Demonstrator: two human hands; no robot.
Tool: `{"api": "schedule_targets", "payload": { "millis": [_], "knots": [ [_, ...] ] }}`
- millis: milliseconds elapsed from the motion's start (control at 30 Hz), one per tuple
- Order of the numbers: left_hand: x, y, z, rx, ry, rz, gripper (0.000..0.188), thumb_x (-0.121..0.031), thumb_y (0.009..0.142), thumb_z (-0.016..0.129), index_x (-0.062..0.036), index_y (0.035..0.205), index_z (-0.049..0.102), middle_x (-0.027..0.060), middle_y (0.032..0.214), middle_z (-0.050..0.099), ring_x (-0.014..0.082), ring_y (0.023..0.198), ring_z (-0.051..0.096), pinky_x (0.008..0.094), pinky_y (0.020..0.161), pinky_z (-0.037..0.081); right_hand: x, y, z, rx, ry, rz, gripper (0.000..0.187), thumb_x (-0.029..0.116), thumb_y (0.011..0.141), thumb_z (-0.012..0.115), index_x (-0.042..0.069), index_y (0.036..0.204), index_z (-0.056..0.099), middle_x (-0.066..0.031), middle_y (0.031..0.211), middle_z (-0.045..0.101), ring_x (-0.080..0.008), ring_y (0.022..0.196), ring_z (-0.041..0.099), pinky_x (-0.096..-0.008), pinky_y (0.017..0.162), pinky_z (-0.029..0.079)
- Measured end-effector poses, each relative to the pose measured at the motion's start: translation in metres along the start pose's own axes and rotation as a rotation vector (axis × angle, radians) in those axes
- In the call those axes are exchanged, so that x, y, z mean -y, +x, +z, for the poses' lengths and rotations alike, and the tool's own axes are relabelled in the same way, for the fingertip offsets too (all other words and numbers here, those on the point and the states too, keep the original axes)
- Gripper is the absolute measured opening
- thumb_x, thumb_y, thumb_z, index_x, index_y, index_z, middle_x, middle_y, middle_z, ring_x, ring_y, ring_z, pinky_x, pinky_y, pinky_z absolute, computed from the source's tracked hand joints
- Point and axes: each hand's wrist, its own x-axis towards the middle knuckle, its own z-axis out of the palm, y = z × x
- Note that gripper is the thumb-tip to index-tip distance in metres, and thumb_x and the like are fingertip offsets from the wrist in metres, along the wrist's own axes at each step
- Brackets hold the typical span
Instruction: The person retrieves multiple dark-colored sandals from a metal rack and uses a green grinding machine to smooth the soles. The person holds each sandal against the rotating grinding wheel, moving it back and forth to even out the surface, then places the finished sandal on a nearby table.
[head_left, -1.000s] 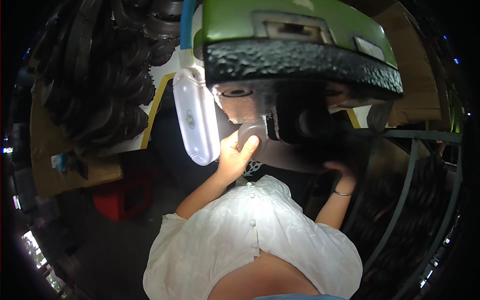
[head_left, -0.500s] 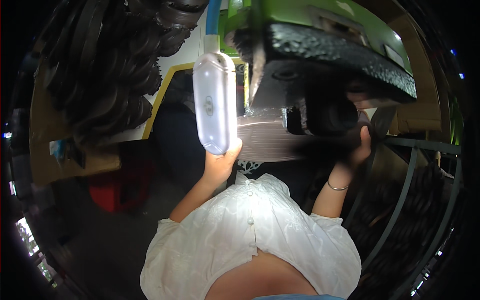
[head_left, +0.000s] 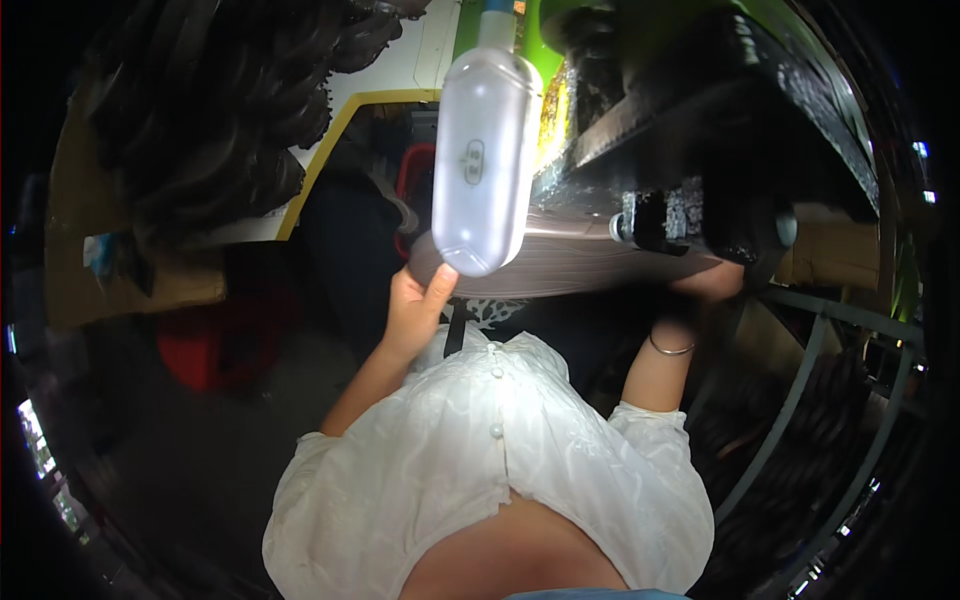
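A brown shoe sole with fine ribbed lines lies crosswise in front of me, under the head of a green and black machine. My left hand is closed on its left end, thumb on top and the other fingers partly hidden. At the right end, my right hand holds the sole near its edge; its fingers are mostly behind the dark machine parts and blurred. A long white lamp hangs over the left part of the sole and covers some of it.
Dark soles are heaped on a yellow-edged white table at the left. Below stands a red stool. A grey metal rack with dark pieces is close to my right arm. Cardboard hangs near the table's left edge.
The lamp and machine sit further right in view. My left hand has moved slightly left and up, showing more of the sole's end; the right hand's thumb is no longer plainly visible.
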Motion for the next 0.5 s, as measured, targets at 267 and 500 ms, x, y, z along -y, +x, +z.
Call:
{"api": "schedule_targets", "payload": {
  "millis": [267,500],
  "knots": [
    [-0.015,-0.007,-0.05,-0.168,0.125,0.012,0.027,-0.016,0.093,0.052,0.0022,0.113,0.054,0.0062,0.107,0.059,0.011,0.097,0.054,0.027,0.089,0.041,-0.074,0.012,-0.053,0.635,-0.269,-0.277,0.048,0.018,0.077,0.044,-0.006,0.119,0.047,-0.0167,0.113,0.056,-0.0269,0.104,0.055,-0.0363,0.093,0.043],
    [-0.035,-0.006,-0.101,-0.291,0.158,0.108,0.033,-0.014,0.092,0.052,0.0021,0.121,0.049,0.0085,0.118,0.055,0.0144,0.107,0.051,0.0291,0.096,0.037,-0.13,-0.02,-0.058,0.297,-0.573,-0.323,0.045,0.04,0.071,0.05,0.003,0.095,0.05,-0.0091,0.088,0.054,-0.0198,0.084,0.055,-0.0337,0.075,0.046]
  ]
}}
